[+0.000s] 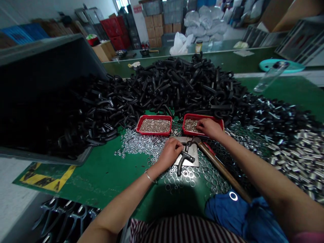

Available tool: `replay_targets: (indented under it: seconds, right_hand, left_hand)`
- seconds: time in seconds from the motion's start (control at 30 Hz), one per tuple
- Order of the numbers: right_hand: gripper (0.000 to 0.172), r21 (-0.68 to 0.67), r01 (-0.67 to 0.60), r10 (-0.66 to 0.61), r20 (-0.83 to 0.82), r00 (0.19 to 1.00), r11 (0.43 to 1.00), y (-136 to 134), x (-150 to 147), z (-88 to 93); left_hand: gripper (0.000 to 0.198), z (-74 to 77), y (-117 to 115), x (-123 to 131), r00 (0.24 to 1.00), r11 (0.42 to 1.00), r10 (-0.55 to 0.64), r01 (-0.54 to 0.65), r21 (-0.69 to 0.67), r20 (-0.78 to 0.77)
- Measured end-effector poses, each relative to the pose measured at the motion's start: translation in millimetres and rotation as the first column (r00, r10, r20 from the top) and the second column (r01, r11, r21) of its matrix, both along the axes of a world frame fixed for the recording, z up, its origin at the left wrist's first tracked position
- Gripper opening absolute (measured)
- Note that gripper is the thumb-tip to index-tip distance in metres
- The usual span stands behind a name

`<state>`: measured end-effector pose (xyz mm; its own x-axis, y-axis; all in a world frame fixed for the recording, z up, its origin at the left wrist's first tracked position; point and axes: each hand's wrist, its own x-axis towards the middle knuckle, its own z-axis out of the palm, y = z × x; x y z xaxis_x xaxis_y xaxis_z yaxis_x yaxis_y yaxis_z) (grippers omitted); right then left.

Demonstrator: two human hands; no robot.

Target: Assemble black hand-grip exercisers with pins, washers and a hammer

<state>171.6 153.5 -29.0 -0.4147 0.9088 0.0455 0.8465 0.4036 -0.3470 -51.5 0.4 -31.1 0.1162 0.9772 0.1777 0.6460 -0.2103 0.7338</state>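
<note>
My left hand [172, 149] is closed at the upper end of a black curved handle [181, 164], which lies over a small metal plate [195, 152]. A short shiny metal piece shows on the handle beside my fingers. My right hand [210, 128] reaches into the right red tray [184, 126], its fingertips pinched together among small metal pieces [190, 125]. Whatever is between those fingertips is too small to make out. A wooden-handled hammer [220, 165] rests with its head at the plate, between my arms.
Beyond the trays rises a big heap of black handles [177, 82]. The left red tray [154, 134] holds small metal pieces. Loose rings [141, 143] surround the plate. Metal sleeves [306, 152] pile up at right; a large grey crate [87, 54] lies tipped at left. Blue cloth [227, 212] sits in front.
</note>
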Motion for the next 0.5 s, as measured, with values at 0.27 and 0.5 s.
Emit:
replay_targets:
  seconds: [0.27, 0.5]
  right_hand:
    - [0.018, 0.053, 0.151, -0.132, -0.263, 0.956, 0.987, -13, 6, 7.4]
    - [0.025, -0.213, -0.073, -0.078, -0.621, 0.78, 0.974, -67, 8, 31.1]
  left_hand:
    - [0.009, -18.6, -17, 2, 0.996, 0.995, 0.093, -0.093, 0.034, 0.004]
    - [0.009, -10.4, -25, 0, 0.977, 0.996, 0.018, 0.001, 0.091, -0.213]
